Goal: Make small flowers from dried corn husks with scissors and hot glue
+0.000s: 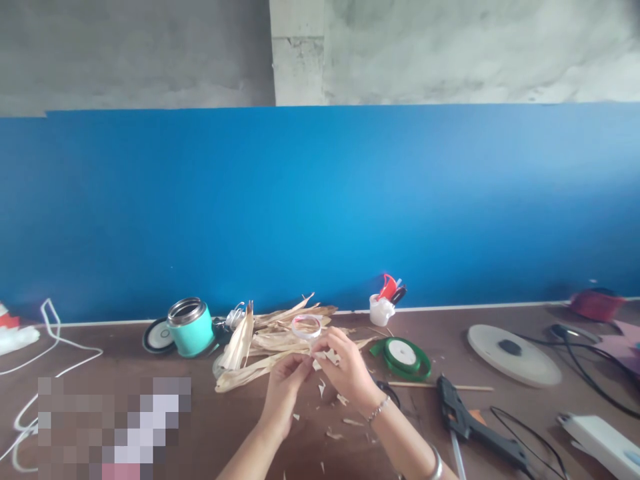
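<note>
My left hand [284,393] and my right hand [345,370] meet above the brown table [210,427], fingers pinched together on a small pale piece of dried husk [317,364]. A pile of dried corn husks [280,340] lies just beyond the hands. On it rests a roll of clear tape [307,326]. Small husk scraps [345,413] are scattered on the table under my wrists.
A teal metal-rimmed container [191,326] and its lid [157,335] stand at the left. A green ribbon spool [401,355], black glue gun [465,421], white round disc [515,355], white cup with scissors [383,305], cables [590,363] and a white cord [45,363] lie around.
</note>
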A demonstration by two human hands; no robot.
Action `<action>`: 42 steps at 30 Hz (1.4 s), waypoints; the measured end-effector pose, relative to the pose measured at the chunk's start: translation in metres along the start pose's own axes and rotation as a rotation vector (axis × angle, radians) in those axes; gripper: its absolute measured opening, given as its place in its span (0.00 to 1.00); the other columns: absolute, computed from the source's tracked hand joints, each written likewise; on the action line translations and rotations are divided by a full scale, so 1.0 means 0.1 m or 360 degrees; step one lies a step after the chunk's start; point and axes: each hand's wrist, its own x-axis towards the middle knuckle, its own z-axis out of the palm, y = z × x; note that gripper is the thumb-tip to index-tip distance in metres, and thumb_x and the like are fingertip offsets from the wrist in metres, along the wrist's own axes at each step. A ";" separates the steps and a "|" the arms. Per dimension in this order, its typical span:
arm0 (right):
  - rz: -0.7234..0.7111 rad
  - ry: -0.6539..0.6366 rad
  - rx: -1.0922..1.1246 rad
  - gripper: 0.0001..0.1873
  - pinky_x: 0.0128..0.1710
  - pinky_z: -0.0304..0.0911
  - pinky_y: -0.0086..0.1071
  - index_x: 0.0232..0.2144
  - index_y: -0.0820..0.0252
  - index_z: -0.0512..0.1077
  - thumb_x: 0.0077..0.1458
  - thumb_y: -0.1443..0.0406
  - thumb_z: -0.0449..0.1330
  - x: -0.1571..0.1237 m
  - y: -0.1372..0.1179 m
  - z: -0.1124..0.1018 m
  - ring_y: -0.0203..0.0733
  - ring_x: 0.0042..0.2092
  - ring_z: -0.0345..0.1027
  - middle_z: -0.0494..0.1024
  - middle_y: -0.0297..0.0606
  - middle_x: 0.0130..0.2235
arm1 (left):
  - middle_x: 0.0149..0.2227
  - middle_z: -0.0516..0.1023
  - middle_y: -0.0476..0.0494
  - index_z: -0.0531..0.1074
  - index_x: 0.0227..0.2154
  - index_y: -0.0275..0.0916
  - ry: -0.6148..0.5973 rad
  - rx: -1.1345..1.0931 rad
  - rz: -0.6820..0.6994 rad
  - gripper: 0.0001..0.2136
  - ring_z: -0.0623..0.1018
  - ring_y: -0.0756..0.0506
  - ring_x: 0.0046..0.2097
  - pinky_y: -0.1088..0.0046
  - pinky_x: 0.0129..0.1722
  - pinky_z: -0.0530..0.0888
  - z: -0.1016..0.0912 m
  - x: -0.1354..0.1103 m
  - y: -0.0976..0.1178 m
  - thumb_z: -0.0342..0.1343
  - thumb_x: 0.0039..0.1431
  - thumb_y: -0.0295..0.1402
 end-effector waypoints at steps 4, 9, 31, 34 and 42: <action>-0.0004 -0.0010 -0.0018 0.09 0.36 0.59 0.29 0.25 0.58 0.68 0.46 0.76 0.55 0.00 0.00 0.01 0.38 0.35 0.64 0.69 0.35 0.30 | 0.24 0.74 0.49 0.75 0.23 0.37 0.0061 0.0131 0.0082 0.11 0.70 0.48 0.30 0.76 0.33 0.65 0.01 -0.02 0.03 0.61 0.47 0.41; 0.0038 0.0071 -0.0064 0.07 0.34 0.58 0.29 0.29 0.57 0.66 0.46 0.72 0.57 -0.03 -0.01 0.03 0.37 0.32 0.62 0.68 0.33 0.29 | 0.28 0.76 0.46 0.76 0.27 0.38 0.0111 0.0313 0.0305 0.10 0.73 0.44 0.34 0.74 0.36 0.67 -0.01 -0.03 0.07 0.59 0.50 0.40; 0.0358 0.0089 0.0456 0.09 0.26 0.56 0.27 0.21 0.60 0.70 0.47 0.61 0.61 -0.05 -0.09 0.14 0.33 0.26 0.59 0.71 0.33 0.24 | 0.32 0.75 0.44 0.76 0.28 0.42 0.0253 0.0501 0.0827 0.03 0.73 0.43 0.38 0.72 0.38 0.69 -0.05 -0.09 0.10 0.58 0.51 0.33; 0.0331 0.0087 0.0437 0.09 0.26 0.56 0.28 0.22 0.60 0.70 0.48 0.60 0.61 -0.06 -0.08 0.14 0.33 0.25 0.59 0.71 0.32 0.24 | 0.30 0.75 0.44 0.77 0.28 0.42 0.0240 0.0498 0.0839 0.03 0.73 0.43 0.37 0.72 0.38 0.69 -0.05 -0.09 0.09 0.58 0.51 0.33; 0.0228 0.0070 0.0384 0.07 0.27 0.55 0.27 0.22 0.60 0.70 0.50 0.64 0.58 -0.07 -0.12 0.11 0.34 0.27 0.59 0.70 0.32 0.25 | 0.29 0.74 0.45 0.76 0.27 0.42 0.0221 0.0530 0.0842 0.02 0.73 0.45 0.34 0.73 0.36 0.68 -0.06 -0.09 0.09 0.59 0.51 0.31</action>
